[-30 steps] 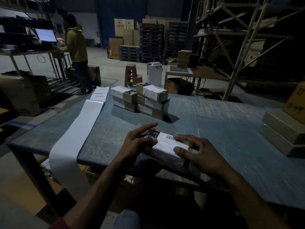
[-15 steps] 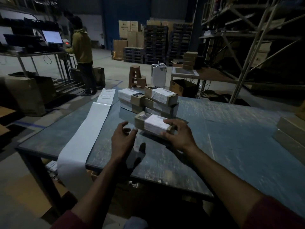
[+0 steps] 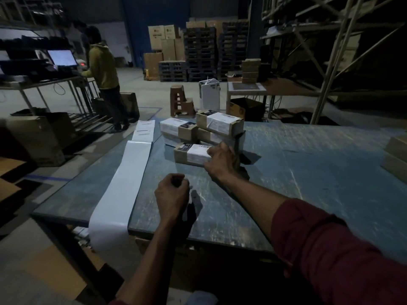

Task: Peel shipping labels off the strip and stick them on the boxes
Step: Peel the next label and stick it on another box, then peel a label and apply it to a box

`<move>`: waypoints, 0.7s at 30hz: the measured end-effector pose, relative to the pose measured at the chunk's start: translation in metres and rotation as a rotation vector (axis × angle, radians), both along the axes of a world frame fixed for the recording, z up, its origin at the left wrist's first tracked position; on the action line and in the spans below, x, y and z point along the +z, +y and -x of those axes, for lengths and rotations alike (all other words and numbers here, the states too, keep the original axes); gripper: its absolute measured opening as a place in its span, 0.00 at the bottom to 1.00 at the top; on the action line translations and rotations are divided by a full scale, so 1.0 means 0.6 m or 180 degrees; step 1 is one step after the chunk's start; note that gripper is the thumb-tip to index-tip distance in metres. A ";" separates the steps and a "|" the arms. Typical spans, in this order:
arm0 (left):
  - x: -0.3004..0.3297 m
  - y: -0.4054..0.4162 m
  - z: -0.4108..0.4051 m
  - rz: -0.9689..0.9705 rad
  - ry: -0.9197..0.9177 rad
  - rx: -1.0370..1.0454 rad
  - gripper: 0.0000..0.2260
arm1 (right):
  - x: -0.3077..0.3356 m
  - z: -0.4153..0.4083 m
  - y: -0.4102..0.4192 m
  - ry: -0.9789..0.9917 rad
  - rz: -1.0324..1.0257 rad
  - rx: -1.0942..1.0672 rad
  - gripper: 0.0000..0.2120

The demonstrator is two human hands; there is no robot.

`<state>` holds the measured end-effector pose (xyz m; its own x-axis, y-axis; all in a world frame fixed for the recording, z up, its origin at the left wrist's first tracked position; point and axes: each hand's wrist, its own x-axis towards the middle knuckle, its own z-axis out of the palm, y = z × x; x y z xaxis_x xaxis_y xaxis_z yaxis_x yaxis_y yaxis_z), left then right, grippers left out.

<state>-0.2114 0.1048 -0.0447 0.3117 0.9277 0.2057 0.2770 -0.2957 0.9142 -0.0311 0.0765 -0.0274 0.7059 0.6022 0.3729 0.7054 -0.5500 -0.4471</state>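
A small brown box with a white shipping label (image 3: 191,154) lies on the blue-grey table (image 3: 297,172), right in front of a stack of labelled boxes (image 3: 217,126). My right hand (image 3: 222,160) grips that box at its right end. My left hand (image 3: 172,193) hovers over the table nearer to me, fingers curled into a loose fist with nothing in it. The long white label strip (image 3: 123,186) runs along the table's left side and hangs over the near edge; printed labels (image 3: 144,129) show at its far end.
More brown boxes (image 3: 396,155) sit at the table's right edge. A person in a yellow hoodie (image 3: 102,69) stands at a desk with a lit screen, far left. Cartons, pallets, a stool and metal racks fill the floor beyond.
My right hand has carried the labelled box away from me and set it against the stack. My left hand let go of the box, drew back and curled shut.
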 end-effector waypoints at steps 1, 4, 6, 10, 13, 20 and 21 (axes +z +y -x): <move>0.001 -0.002 0.000 0.0030 -0.0007 -0.0002 0.09 | 0.000 0.000 0.004 -0.0045 0.0038 -0.0019 0.11; 0.006 -0.008 0.003 0.0054 0.0008 0.0026 0.09 | -0.001 0.005 -0.003 -0.0056 0.0033 0.0051 0.12; 0.009 -0.010 0.004 0.0034 0.0052 0.0023 0.09 | -0.003 0.007 -0.028 -0.0106 -0.0081 0.0095 0.10; 0.004 -0.016 -0.002 0.0049 0.0060 -0.0123 0.07 | -0.005 0.005 -0.127 -0.0121 -0.0378 0.0368 0.08; 0.011 -0.049 -0.034 -0.0093 0.0144 -0.0321 0.06 | -0.004 -0.008 -0.241 -0.0214 -0.0579 0.0236 0.07; 0.027 -0.222 -0.219 -0.0917 0.0581 -0.2031 0.14 | 0.067 -0.138 -0.525 -0.0616 -0.0707 -0.0819 0.10; 0.026 -0.254 -0.246 -0.1003 0.0675 -0.2197 0.16 | 0.081 -0.167 -0.568 -0.0752 -0.0630 -0.1060 0.14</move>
<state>-0.0640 -0.0474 -0.0292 0.8580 0.4179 0.2985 0.0954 -0.7008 0.7070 0.0694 -0.2641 0.0213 0.7307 0.2576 0.6322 0.5998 -0.6844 -0.4145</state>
